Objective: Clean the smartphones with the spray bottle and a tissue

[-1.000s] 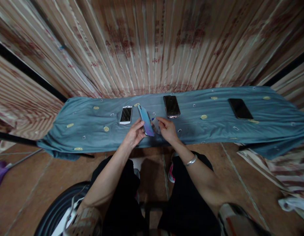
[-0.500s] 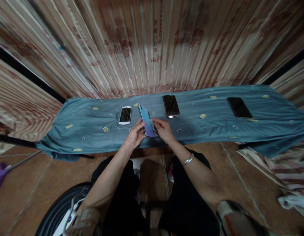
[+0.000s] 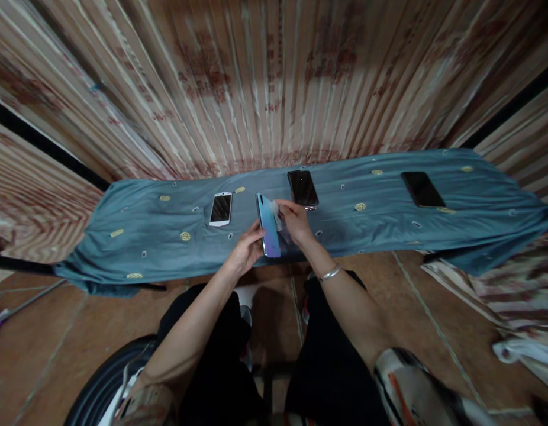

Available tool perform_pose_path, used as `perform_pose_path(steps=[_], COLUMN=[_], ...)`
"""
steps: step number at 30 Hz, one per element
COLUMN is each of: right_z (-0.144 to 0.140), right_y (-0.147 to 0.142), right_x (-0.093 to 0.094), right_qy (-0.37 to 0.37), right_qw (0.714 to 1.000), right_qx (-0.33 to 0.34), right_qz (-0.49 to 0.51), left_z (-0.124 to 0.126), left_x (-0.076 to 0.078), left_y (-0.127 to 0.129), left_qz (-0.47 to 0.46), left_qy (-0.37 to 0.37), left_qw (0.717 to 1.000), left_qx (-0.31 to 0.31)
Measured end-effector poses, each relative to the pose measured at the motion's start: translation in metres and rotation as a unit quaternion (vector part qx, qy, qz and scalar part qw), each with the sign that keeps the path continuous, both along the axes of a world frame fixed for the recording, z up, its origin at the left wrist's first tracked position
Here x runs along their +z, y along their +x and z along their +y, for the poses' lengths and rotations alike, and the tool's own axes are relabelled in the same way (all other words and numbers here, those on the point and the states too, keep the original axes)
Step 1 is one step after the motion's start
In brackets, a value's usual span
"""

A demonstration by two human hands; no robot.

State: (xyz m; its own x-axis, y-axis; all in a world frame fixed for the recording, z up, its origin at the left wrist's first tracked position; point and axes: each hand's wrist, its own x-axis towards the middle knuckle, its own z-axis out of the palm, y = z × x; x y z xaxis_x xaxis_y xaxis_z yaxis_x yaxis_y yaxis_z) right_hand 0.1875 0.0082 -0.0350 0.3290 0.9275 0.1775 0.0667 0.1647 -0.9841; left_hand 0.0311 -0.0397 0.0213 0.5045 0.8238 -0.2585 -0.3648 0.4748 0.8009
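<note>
In the head view we see the left hand [image 3: 246, 251] gripping the lower end of a blue-violet phone [image 3: 269, 226], its fingers curled narrowly around the near left edge with the thumb up against the side. The phone is lifted off the blue cloth [image 3: 167, 236] and tilted, so that its glossy face turns up and a little to our left. Its long axis runs away from us, the near end toward our lap and the far end toward the striped wall [image 3: 274, 89], leaning slightly left at the top.

The right hand [image 3: 293, 222] comes in from the other side, fingers pinched close together at the phone's upper right edge. Between them we make out a small pale, see-through scrap [image 3: 279, 223] pressed against the phone; what it is we cannot tell. A silver bangle [image 3: 329, 273] sits on that wrist.

The phone hangs over the near middle of the cloth-covered table. Just to its left lies a white phone [image 3: 221, 208], screen up, long axis also pointing away from us. Just beyond the right hand rests a dark phone [image 3: 303, 189], and well apart, far along to the right, lies another black phone [image 3: 422, 189], angled slightly.
</note>
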Motion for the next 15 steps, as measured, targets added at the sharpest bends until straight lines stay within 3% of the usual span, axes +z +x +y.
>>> perform_pose_path(steps=[3,8,15], right_z=[-0.003,-0.013,-0.019], right_y=[0.003,0.001,-0.007], right_x=[0.010,0.021,0.014], right_qy=[0.009,0.013,0.070], right_qw=[0.999,0.996,0.993], right_qx=[-0.024,0.007,0.030], right_qz=[-0.024,-0.089,-0.088], left_z=[-0.001,-0.002,0.003], left_x=[-0.001,-0.001,0.000], left_y=[0.001,0.003,0.000], left_qz=[0.008,-0.005,0.003], left_qy=[-0.010,-0.035,-0.043], left_qw=[1.000,0.999,0.999], left_qx=[0.002,0.004,0.008])
